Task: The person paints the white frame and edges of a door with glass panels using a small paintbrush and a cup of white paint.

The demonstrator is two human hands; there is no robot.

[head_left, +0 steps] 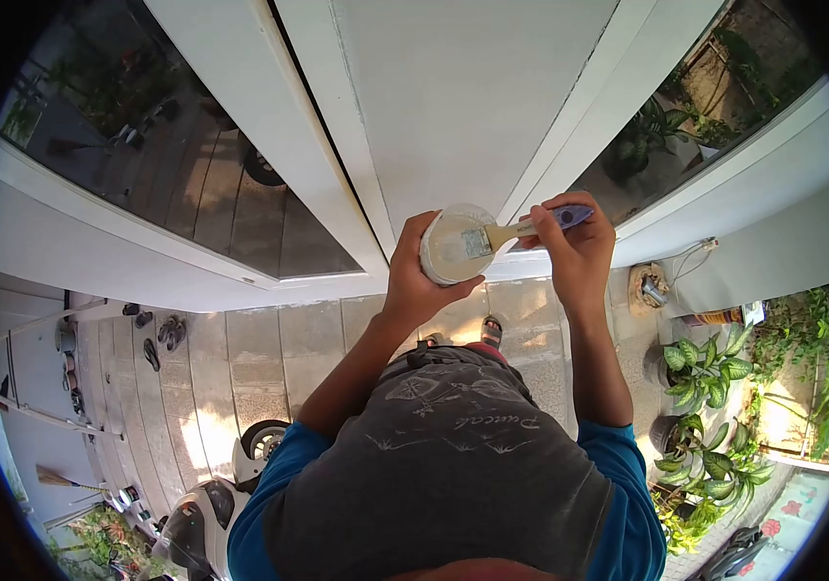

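Note:
My left hand (416,273) is wrapped round a small round white tub (441,221) of pale paint, its open top facing me. A paintbrush (511,233) with a pale wooden neck and a purple-blue handle end is gripped in my right hand (574,247). Its bristle end lies over the tub's mouth, at the paint, with the metal band grey and smeared. Both hands are held in front of my chest, close before a white wall panel (463,107).
White-framed glass panes (192,165) flank the panel. Tiled paving (317,339) lies below, with sandals (171,334) at the left. A motorbike (206,523) is parked behind on the left. Potted plants (709,368) line the right, near a small round stand (648,288) by the wall.

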